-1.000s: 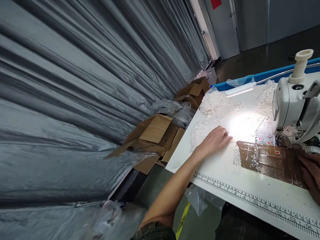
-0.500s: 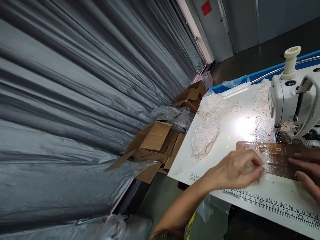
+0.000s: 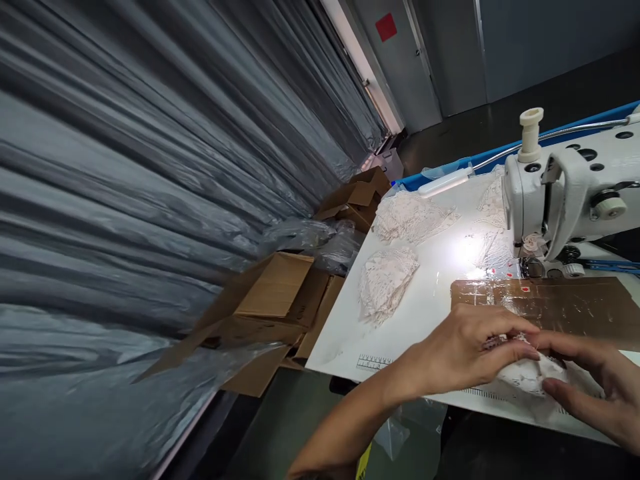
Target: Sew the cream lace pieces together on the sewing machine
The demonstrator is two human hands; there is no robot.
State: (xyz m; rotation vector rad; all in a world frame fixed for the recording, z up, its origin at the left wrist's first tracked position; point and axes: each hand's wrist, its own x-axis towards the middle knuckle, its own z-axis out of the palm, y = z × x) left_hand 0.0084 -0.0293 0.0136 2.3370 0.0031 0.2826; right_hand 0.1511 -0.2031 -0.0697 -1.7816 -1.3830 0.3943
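Note:
My left hand [image 3: 475, 350] is closed, pinching a piece of white lace fabric [image 3: 533, 377] between thumb and fingers. From the other side my right hand [image 3: 595, 383] grips the same lace with its thumb and fingertips. The fabric hangs over the table's ruler edge, partly hidden by my fingers. Just beyond the hands lies a brown taped board [image 3: 580, 317] in front of the white sewing machine [image 3: 545, 193].
Two stacks of lace pieces, a near one [image 3: 387, 283] and a far one [image 3: 413, 217], rest on the white table [image 3: 330, 353]. More lace [image 3: 493, 200] lies by the machine. Open cardboard boxes [image 3: 275, 287] stand left of the table, before a grey curtain [image 3: 125, 167].
My right hand has come off the brown board and taken hold of the lace beside my left hand. Both hands are now together nearer the table's front edge. The view has shifted right.

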